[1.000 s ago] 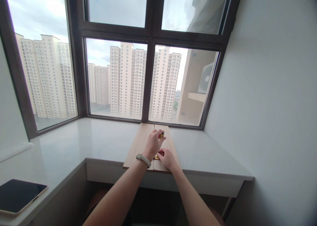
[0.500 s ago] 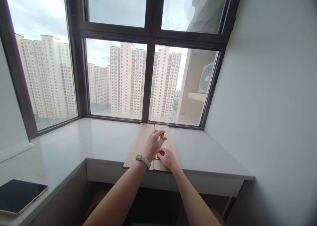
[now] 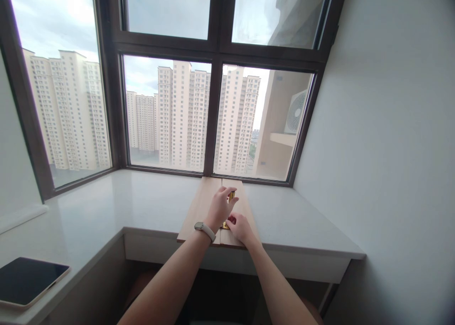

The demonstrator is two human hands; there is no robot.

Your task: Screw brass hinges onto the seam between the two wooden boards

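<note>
My left hand (image 3: 220, 207), with a watch (image 3: 199, 226) on its wrist, is closed on the yellow-and-black handle of what looks like a screwdriver (image 3: 232, 195). Its lower end is hidden behind the hands. Just below, a gold-coloured hinge (image 3: 225, 226) lies over the seam between two pale wooden boards (image 3: 199, 206). My right hand (image 3: 242, 229) rests on the right-hand board, its thumb and fingers pinched together at the hinge. Fingers cover part of the hinge, and any screw there is too small to make out.
The boards lie on a white window-sill counter (image 3: 152, 201) and reach over its front edge. At the lower left, a dark-screened tablet (image 3: 31, 280) lies on the counter. Behind stands a dark window frame (image 3: 167, 170); a white wall (image 3: 373, 149) rises at the right.
The screwdriver handle has turned slightly between my left fingers. My right hand stays at the hinge, and the boards have not moved.
</note>
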